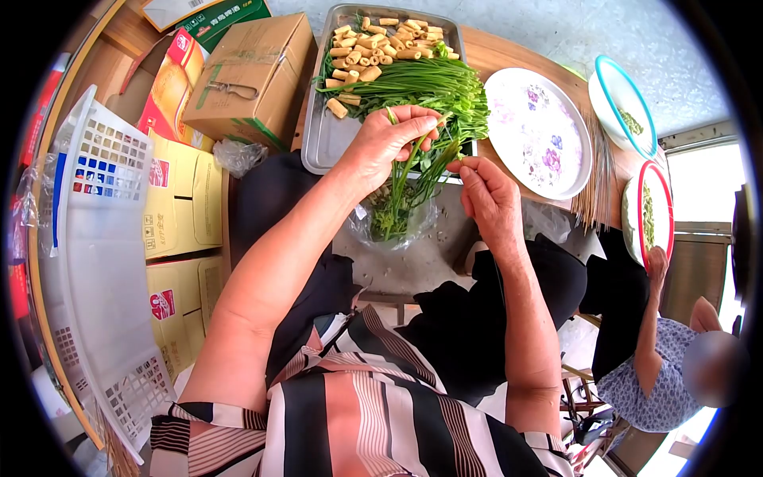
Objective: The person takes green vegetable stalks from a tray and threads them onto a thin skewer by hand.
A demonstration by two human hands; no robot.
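Note:
My left hand (pixel 389 147) is closed around green leafy stems (pixel 409 171), whose ends hang below it. To its right, my right hand (pixel 486 191) pinches the leafy part of the same stems between thumb and fingers. Both hands are over the front edge of a metal tray (pixel 316 131). On that tray lie a heap of long green stems (pixel 421 83) and many short, light-brown rolled pieces (pixel 372 48). Below the hands, a clear plastic bag (pixel 393 215) holds more green leaves.
A floral white plate (pixel 540 131) lies right of the tray, beside a blue-rimmed bowl (pixel 624 107) and a red-rimmed bowl (pixel 652 215) touched by another person (pixel 656 370). Cardboard boxes (pixel 250 75) and a white plastic basket (pixel 99 238) stand at left.

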